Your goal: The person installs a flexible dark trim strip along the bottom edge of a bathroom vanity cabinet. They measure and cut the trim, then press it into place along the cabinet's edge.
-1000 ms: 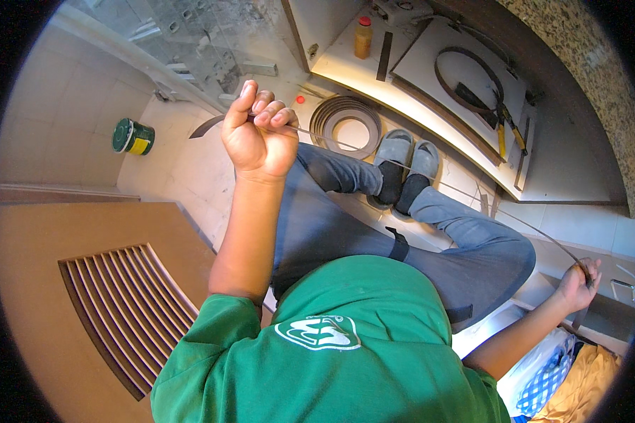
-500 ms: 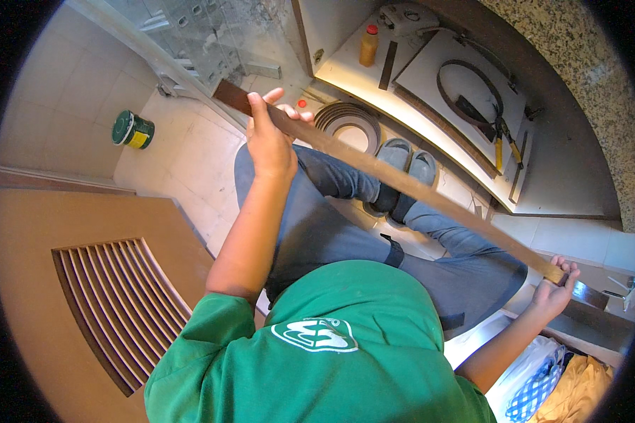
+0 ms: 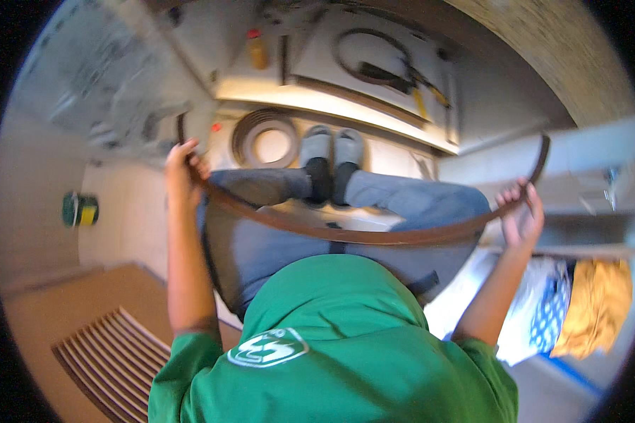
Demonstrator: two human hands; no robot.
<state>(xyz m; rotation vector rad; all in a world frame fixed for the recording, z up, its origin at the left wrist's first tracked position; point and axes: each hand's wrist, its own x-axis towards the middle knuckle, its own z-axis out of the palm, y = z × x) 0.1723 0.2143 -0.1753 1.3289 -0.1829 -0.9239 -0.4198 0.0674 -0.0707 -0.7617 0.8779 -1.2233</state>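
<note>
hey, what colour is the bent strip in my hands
The bent strip is brown; the head view shows it best.

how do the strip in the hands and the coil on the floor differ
The strip bends in one open curve; the coil is wound in rings. The strip is held in the left hand and right hand; the coil lies on the floor. Both are brown.

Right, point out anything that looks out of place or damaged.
A small red piece lies by itself on the floor near the brown coil, looking dropped or stray. The brown strip bows between left hand and right hand without a visible break; blur could hide finer damage.
</note>
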